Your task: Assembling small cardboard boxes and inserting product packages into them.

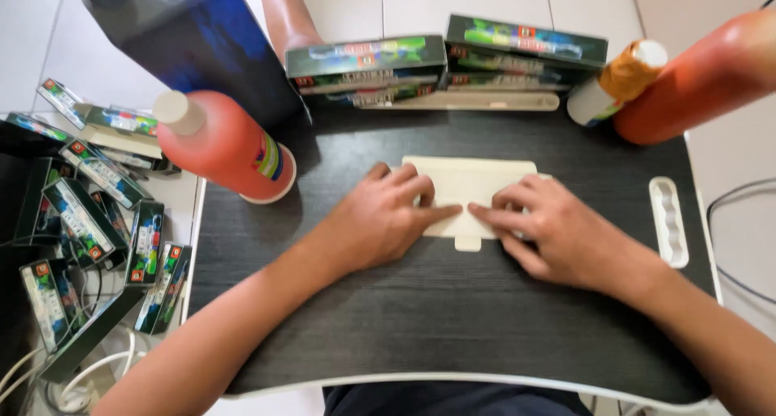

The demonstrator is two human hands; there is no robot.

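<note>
Head view: left hand [386,219] and right hand [558,226] press flat, fingers spread, on cream folded card [469,183], centre frame on dark tabletop [420,319]; red bottle [230,145] upper left.

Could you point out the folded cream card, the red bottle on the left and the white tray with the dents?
cream card [473,177], head view, bare upper face.
red bottle [222,145], head view, middle of body.
white tray [668,222], head view, its dented centre.

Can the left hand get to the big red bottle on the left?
Probably yes. The left hand lies flat on the cream cardboard piece, and the dark tabletop between it and the red bottle looks bare.
</note>
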